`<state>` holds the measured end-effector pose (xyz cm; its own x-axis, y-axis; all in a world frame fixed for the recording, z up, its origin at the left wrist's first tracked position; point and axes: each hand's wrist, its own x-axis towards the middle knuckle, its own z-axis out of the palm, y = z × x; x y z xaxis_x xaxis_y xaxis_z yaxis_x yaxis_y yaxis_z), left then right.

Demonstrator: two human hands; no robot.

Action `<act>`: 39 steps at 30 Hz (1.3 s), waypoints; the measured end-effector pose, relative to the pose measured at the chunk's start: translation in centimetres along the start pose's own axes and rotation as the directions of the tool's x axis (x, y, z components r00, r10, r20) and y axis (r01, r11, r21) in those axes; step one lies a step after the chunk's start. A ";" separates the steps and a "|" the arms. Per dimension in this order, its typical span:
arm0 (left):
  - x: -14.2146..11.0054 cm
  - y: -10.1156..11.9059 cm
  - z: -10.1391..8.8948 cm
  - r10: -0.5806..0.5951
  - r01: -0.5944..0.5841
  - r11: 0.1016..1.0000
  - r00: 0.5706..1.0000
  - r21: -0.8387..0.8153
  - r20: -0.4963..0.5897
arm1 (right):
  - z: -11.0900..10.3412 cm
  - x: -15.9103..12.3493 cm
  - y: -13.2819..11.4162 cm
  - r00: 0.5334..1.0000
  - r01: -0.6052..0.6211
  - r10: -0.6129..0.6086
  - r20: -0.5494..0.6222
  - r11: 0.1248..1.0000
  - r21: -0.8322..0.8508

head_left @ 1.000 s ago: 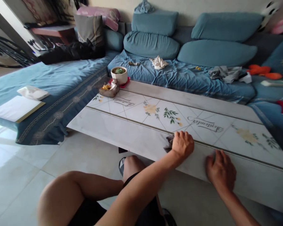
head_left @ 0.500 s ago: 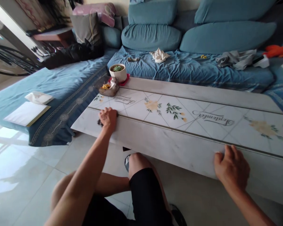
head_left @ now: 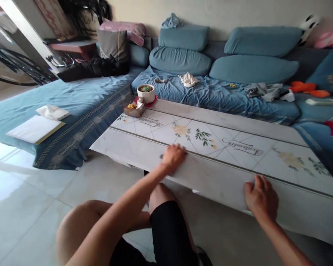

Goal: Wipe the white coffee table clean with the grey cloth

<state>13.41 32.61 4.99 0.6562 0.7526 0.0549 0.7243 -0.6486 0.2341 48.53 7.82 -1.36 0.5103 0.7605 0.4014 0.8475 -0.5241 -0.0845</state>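
My left hand (head_left: 174,158) presses down on the near side of the white marble-patterned table (head_left: 211,181), its fingers bent over a small dark cloth. Only slivers of that cloth show beside the hand, and motion blurs them. Farther right, my right hand (head_left: 262,197) rests on the table's near edge, fingers laid on the top and holding nothing. A printed band with flowers and script runs along the table's middle. At its far left end stand a potted succulent (head_left: 145,94) on a red saucer and a brownish see-through box (head_left: 134,108) with yellow scraps inside.
A blue-covered sofa (head_left: 100,88) wraps around the table's far and left sides. On it lie a crumpled whitish cloth (head_left: 188,79), grey clothing (head_left: 265,91), an orange item (head_left: 303,87), a tissue pack (head_left: 52,112) and a white flat box (head_left: 34,128). My knees are below the near edge.
My left hand has slid right along the near side of the table with the dark cloth. My right hand stays at the near edge. The view has tilted up, showing more wall.
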 end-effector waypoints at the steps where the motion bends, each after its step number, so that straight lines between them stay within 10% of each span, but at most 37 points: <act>1: -0.6 -4.1 -1.7 -0.142 0.142 0.989 0.990 0.029 -0.011 | 0.1 0.0 0.1 1.000 -0.008 0.008 0.003 1.000 0.001; 5: -1.7 -12.0 -5.0 -0.467 0.486 0.870 0.867 0.085 -0.171 | 0.6 -0.1 0.1 0.999 -0.042 0.042 0.018 0.999 0.009; 14: -3.4 3.2 0.7 0.074 -0.070 0.988 0.997 0.135 -0.023 | 0.5 -0.3 -0.2 0.999 -0.039 0.039 -0.022 0.999 0.004; 18: -6.1 -0.1 -1.1 -0.033 0.027 0.996 0.997 0.085 0.071 | 1.0 -0.4 0.5 0.999 -0.027 0.027 -0.026 0.999 -0.034; 21: -3.4 -2.2 -2.5 -0.179 0.171 0.980 0.981 0.099 0.078 | 1.3 -0.4 0.9 1.000 -0.019 0.018 -0.023 0.999 -0.044; 26: 3.4 -1.6 -3.5 -0.170 0.160 0.981 0.981 0.110 0.089 | 0.3 -0.4 0.0 1.000 -0.028 0.027 -0.016 0.998 -0.047; 33: 0.2 -1.9 -4.5 -0.108 0.099 0.993 0.977 0.057 0.182 | 0.3 -0.4 0.1 1.000 -0.004 0.003 -0.025 0.999 -0.040; 39: 3.4 -0.9 -4.9 -0.147 0.123 0.982 0.973 0.141 0.178 | 0.0 -0.5 -0.4 0.999 -0.019 0.017 -0.046 0.999 -0.038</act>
<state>13.93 36.34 9.75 0.5694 0.8075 -0.1542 0.8220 -0.5606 0.0998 47.89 7.62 -1.50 0.5176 0.7332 0.4412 0.8315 -0.5526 -0.0571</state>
